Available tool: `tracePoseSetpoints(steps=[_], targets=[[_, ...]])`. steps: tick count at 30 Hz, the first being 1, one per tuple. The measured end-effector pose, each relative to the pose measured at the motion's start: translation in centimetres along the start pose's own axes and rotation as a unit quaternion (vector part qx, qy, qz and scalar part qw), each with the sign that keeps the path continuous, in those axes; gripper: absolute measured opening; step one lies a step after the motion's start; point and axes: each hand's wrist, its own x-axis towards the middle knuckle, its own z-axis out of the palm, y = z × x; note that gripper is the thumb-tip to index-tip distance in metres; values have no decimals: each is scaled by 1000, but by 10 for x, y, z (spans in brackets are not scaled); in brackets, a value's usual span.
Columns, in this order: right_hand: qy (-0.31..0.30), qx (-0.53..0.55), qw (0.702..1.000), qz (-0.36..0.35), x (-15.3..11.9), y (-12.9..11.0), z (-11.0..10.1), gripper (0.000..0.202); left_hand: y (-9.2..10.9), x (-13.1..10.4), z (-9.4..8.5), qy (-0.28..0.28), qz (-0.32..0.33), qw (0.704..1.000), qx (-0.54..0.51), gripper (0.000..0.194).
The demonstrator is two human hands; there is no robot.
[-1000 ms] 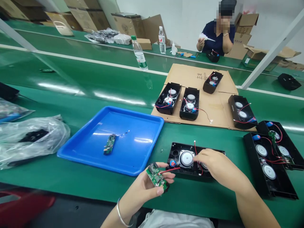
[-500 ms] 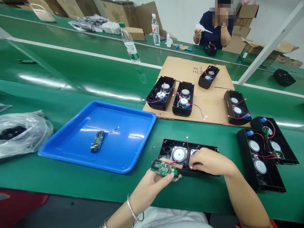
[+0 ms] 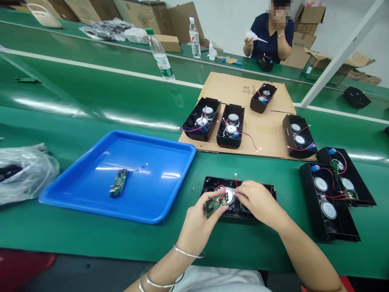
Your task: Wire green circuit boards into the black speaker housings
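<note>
My left hand (image 3: pixel 202 215) grips a green circuit board (image 3: pixel 215 205) over the left part of a black speaker housing (image 3: pixel 267 190). A red wire loops up from the board. Just right of it, my right hand (image 3: pixel 251 196) is closed in a pinch above the housing's middle; what its fingertips hold is too small to make out. Between the hands, a round speaker (image 3: pixel 231 197) is partly covered. A thin wire with a white plug stands up behind my right fingertips.
A blue tray (image 3: pixel 158 217) with another circuit board (image 3: pixel 119 183) lies left. Black housings sit on cardboard (image 3: pixel 267 140) behind, and two more (image 3: pixel 330 202) stand right. A plastic bag (image 3: pixel 33 174) is far left. Across the bench, a person (image 3: pixel 269 36) holds a white bottle.
My left hand has raised and tilted the board, bringing it nearer the right hand. My right hand has moved left and up, its fingertips now beside the board. The view has shifted slightly.
</note>
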Motion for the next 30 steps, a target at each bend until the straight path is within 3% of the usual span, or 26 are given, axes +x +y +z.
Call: tracePoseSetpoints(steps=[3,9,16,23,30], targets=[[3,-39,998,-46,-3,-4,4,14,1,0,1,17,19,999,26,16],[14,-48,995,-81,-2,-9,11,17,-2,-1,3,22,25,998,57,16],[10,-25,996,-81,-2,-10,7,14,-5,0,6,19,30,999,27,12],[46,5,997,-58,1,-12,9,18,-6,-1,7,2,63,998,-16,11],[95,-56,991,-72,-3,-17,17,25,-10,-4,11,-29,44,996,-73,22]])
